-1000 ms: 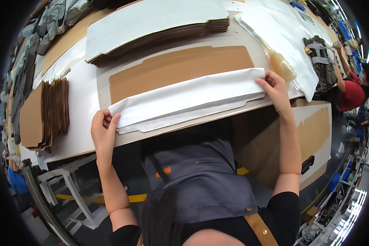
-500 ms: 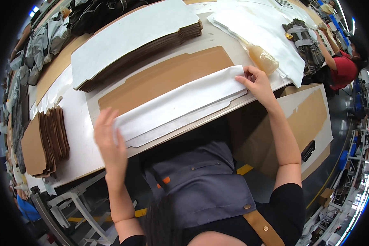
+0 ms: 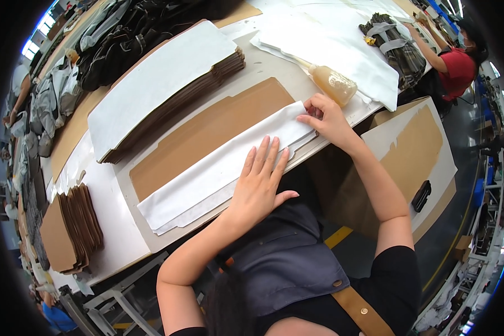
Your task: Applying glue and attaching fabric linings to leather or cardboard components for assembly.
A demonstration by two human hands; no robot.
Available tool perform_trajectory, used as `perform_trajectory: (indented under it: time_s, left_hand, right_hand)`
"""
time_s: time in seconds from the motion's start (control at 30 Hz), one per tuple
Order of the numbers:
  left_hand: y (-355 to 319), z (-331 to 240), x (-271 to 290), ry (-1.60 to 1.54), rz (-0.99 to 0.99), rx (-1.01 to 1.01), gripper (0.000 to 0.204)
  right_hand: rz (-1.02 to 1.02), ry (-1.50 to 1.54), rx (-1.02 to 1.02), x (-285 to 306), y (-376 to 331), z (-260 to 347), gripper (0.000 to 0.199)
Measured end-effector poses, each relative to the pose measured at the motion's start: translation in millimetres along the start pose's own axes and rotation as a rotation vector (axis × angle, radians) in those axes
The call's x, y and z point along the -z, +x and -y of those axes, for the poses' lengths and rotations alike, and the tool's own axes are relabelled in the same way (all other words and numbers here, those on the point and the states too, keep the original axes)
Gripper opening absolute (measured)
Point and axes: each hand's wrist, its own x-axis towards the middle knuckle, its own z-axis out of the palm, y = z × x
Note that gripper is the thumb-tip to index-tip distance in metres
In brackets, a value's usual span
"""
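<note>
A folded strip of white cloth point(image 3: 207, 175) runs slantwise along the near edge of a flat brown panel point(image 3: 207, 130). Beneath the cloth, a thin white edge with notched corners shows on the near side. My left hand point(image 3: 259, 185) lies flat on the cloth right of its middle, fingers spread. At the far right end of the strip, my right hand point(image 3: 326, 119) pinches the cloth's corner between thumb and fingers. Just beyond the right hand lies a clear squeeze bottle point(image 3: 334, 84) with yellowish contents, on its side.
A tall stack of white-topped panels point(image 3: 162, 84) stands behind the brown one. Small brown pieces point(image 3: 70, 229) are stacked at left. White sheets point(image 3: 330, 39) and a tied plaid bundle point(image 3: 396, 50) lie at far right, near a co-worker in red point(image 3: 456, 70). A carton point(image 3: 417, 159) stands below the table's right edge.
My left hand has gone from the cloth's left end to the right and now lies flat on it. My right hand still pinches the right end. The whole view has shifted slightly.
</note>
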Motion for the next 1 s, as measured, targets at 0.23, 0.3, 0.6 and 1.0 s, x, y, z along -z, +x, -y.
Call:
perform_trajectory:
  time_s: [0.23, 0.3, 0.6, 1.0]
  left_hand:
    - [5, -2, 3, 0.073, 0.023, -0.011, 0.092]
    - [4, -2, 4, 0.075, 0.043, -0.009, 0.092]
    - [-10, -5, 11, 0.012, 0.068, 0.039, 0.100]
    - [-96, -12, 27, 0.069, 0.087, 0.367, 0.098]
  right_hand:
    - [-0.042, -0.161, 0.115, 5, -3, -1, 0.025]
    - [-0.065, -0.201, 0.135, 4, -6, 12, 0.026]
    - [0.007, -0.338, 0.402, -24, -83, 45, 0.035]
    - [0.132, -0.239, 0.479, -72, -97, 76, 0.055]
